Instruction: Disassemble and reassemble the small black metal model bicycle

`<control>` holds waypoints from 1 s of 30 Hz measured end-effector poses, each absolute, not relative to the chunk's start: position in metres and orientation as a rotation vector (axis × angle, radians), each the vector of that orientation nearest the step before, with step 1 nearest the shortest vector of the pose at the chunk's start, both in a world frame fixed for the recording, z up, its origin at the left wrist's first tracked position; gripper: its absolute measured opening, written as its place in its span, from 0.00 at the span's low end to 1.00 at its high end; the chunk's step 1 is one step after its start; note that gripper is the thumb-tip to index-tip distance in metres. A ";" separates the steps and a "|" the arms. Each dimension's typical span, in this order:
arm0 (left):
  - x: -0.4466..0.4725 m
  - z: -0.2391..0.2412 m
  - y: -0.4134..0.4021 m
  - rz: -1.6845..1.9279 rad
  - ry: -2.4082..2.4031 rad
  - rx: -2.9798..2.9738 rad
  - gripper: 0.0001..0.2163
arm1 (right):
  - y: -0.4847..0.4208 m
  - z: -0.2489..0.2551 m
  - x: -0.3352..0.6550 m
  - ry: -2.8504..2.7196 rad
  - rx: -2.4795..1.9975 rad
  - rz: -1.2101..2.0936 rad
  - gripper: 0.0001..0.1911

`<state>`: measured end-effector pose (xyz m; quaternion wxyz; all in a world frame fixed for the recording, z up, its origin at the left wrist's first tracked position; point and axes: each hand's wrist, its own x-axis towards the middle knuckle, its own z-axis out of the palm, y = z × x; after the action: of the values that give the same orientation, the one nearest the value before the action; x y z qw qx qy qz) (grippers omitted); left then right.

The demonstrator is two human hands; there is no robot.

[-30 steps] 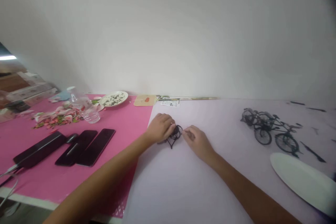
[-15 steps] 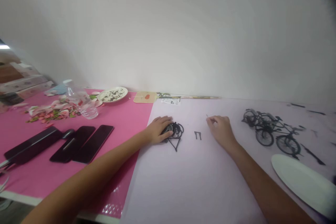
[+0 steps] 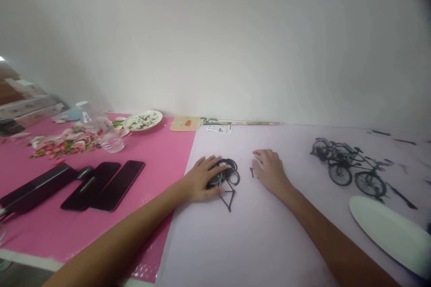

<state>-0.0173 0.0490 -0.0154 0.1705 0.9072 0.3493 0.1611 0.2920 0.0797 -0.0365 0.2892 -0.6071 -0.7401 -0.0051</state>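
My left hand [image 3: 204, 179] lies with fingers spread over a dark model bicycle wheel [image 3: 216, 180], which is partly under it. Dark curved pieces [image 3: 234, 175] stick out beyond the fingertips, and a thin triangular frame piece [image 3: 230, 202] lies below the thumb. My right hand [image 3: 269, 168] is half curled, its fingertips closed on a small thin piece [image 3: 257, 158] too tiny to name. Just left of its fingers lies a small dark forked part [image 3: 252, 172], partly hidden by the hand.
At right lie assembled model bicycles [image 3: 350, 166], loose dark parts [image 3: 402, 195] and a white oval plate [image 3: 387, 228]. On the pink side are phones [image 3: 117, 186], a black case [image 3: 38, 188], a plastic bottle [image 3: 101, 128], petals [image 3: 72, 141] and a plate of pale bits [image 3: 143, 121].
My right hand has moved left, now partly covering the small forked part. My left hand and the wheel and frame pieces have shifted slightly toward me.
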 end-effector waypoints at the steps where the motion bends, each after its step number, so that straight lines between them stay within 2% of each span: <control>1: -0.015 -0.015 0.048 0.439 0.984 2.582 0.36 | 0.073 -0.032 0.283 -2.023 -1.519 0.018 0.16; 4: -0.010 -0.016 0.045 0.417 0.964 2.591 0.39 | 0.049 -0.019 0.258 -2.231 -1.272 0.191 0.21; 7: -0.008 -0.017 0.044 0.457 0.963 2.579 0.45 | 0.027 -0.009 0.241 -2.352 -1.219 0.468 0.34; 8: -0.008 -0.018 0.044 0.476 0.965 2.573 0.46 | 0.022 -0.007 0.239 -2.356 -1.228 0.547 0.39; 10: -0.010 -0.018 0.045 0.498 0.963 2.561 0.40 | 0.017 -0.006 0.236 -2.367 -1.254 0.658 0.44; 12: -0.012 -0.018 0.046 0.501 0.965 2.552 0.32 | 0.018 -0.007 0.237 -2.408 -1.267 0.672 0.42; 14: -0.015 -0.019 0.048 0.503 0.994 2.545 0.27 | 0.021 -0.009 0.239 -2.464 -1.264 0.611 0.38; 24: -0.018 -0.031 0.058 0.489 1.239 2.532 0.27 | 0.041 -0.027 0.251 -2.407 -1.299 0.265 0.27; 27: -0.019 -0.029 0.059 0.472 1.240 2.529 0.27 | 0.042 -0.027 0.249 -2.371 -1.365 0.250 0.28; 30: -0.020 -0.025 0.059 0.444 1.228 2.523 0.29 | 0.037 -0.023 0.246 -2.379 -1.382 0.273 0.34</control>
<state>-0.0202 0.0588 -0.0248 0.1500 0.8780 0.4275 0.1544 0.2463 0.0372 -0.0233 0.1873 -0.4912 -0.8451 0.0970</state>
